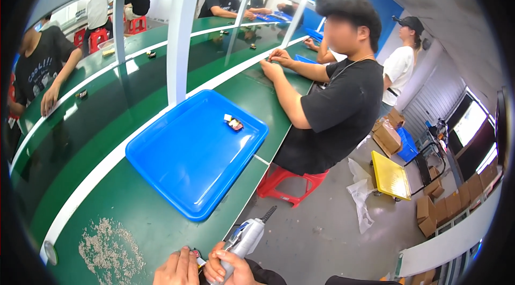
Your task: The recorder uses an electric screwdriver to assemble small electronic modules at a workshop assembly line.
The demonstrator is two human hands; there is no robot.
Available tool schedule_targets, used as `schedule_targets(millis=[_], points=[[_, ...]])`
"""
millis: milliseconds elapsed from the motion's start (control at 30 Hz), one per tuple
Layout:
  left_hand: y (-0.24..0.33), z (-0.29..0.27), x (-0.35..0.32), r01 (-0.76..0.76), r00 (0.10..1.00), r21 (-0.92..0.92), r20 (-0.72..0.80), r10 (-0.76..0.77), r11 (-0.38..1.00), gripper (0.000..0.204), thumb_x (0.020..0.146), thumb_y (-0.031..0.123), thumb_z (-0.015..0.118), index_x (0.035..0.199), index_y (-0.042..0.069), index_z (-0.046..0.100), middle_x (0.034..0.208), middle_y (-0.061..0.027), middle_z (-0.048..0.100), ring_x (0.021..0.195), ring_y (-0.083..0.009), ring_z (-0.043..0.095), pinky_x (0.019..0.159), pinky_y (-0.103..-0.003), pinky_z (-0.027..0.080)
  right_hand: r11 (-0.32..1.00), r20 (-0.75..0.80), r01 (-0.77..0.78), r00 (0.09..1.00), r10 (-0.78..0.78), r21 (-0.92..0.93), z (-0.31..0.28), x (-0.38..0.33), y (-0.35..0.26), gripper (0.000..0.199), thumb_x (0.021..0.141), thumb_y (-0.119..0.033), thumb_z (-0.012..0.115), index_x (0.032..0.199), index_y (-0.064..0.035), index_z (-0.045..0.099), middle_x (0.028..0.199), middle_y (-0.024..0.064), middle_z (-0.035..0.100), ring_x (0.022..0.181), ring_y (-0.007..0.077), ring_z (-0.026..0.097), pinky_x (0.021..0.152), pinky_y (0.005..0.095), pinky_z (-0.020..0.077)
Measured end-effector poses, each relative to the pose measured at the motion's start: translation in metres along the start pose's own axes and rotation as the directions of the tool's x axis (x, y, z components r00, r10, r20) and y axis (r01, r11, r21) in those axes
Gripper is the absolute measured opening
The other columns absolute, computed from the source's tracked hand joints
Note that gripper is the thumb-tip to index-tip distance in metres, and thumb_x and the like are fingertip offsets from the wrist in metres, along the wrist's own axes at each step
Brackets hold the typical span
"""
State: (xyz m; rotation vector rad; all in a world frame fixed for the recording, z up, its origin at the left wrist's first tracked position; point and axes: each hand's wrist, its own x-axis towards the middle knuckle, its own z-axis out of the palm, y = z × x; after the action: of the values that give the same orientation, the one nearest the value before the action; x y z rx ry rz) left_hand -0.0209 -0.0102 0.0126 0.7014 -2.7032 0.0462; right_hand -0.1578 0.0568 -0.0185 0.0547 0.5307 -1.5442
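At the lower edge, my right hand [232, 267] is wrapped round a white and grey electric screwdriver [247, 239]. Its dark ribbed cord end points up and to the right, while its tip is hidden low down by the hand. Close beside it, the fingers of my left hand [177, 270] lie together and press against a small black, red and white part [198, 258] on the green work surface. Most of that part is covered by my fingers. To its left spreads a patch of tiny pale pieces that look like screws [111, 253].
A blue tray [166, 151] ahead holds a small part with yellow and white pieces [234, 122]. Behind it stands a white post [182, 33] by the dark green belt [102, 124], which carries scattered parts. A co-worker [343, 97] sits beyond the tray on a red stool [292, 183].
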Motion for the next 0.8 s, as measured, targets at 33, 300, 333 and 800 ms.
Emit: schedule_targets(millis=[33,300,333,800], points=[[-0.001,-0.003,0.001,-0.020,1.000,0.017,-0.021,0.020,1.000,0.034,0.074,0.006,0.058,0.107,-0.004,0.059,0.112,-0.0147,0.061,0.094,-0.0254,0.061,0.066,-0.031,0.055,1.000,-0.008,-0.024,1.000,0.024,0.006,-0.003,0.003,0.001,0.024,0.093,-0.023,0.049,0.077,-0.0060,0.052,0.053,0.0024,0.043,0.046,0.0127,0.042,0.049,0.0255,0.0376],[-0.005,0.008,0.013,-0.069,0.997,-0.045,-0.041,0.067,0.997,0.034,0.064,0.001,0.061,0.096,-0.012,0.060,0.102,-0.0219,0.060,0.086,-0.0272,0.060,0.061,-0.030,0.053,0.990,0.038,0.116,0.993,-0.114,-0.075,-0.005,0.009,-0.010,0.013,0.091,-0.021,0.048,0.084,-0.0097,0.044,0.056,0.0035,0.043,0.051,0.0166,0.046,0.053,0.0324,0.0417],[-0.004,0.012,0.015,-0.084,0.996,-0.040,-0.040,0.082,0.996,0.033,0.064,-0.001,0.061,0.095,-0.013,0.060,0.104,-0.0230,0.060,0.086,-0.0274,0.060,0.060,-0.031,0.053,0.987,0.064,0.132,0.990,-0.127,-0.089,-0.008,0.013,-0.014,0.015,0.091,-0.021,0.048,0.084,-0.0092,0.045,0.056,0.0033,0.042,0.051,0.0162,0.045,0.053,0.0315,0.0411],[-0.008,0.013,-0.004,-0.132,0.991,0.015,0.017,0.131,0.991,0.038,0.065,0.002,0.059,0.098,-0.016,0.063,0.107,-0.0285,0.060,0.094,-0.0299,0.058,0.081,-0.032,0.053,0.747,0.658,0.526,0.736,-0.159,-0.407,0.042,0.047,-0.083,0.031,0.100,-0.037,0.037,0.089,-0.0080,0.042,0.053,0.0002,0.039,0.042,0.0106,0.042,0.049,0.0262,0.0397]])
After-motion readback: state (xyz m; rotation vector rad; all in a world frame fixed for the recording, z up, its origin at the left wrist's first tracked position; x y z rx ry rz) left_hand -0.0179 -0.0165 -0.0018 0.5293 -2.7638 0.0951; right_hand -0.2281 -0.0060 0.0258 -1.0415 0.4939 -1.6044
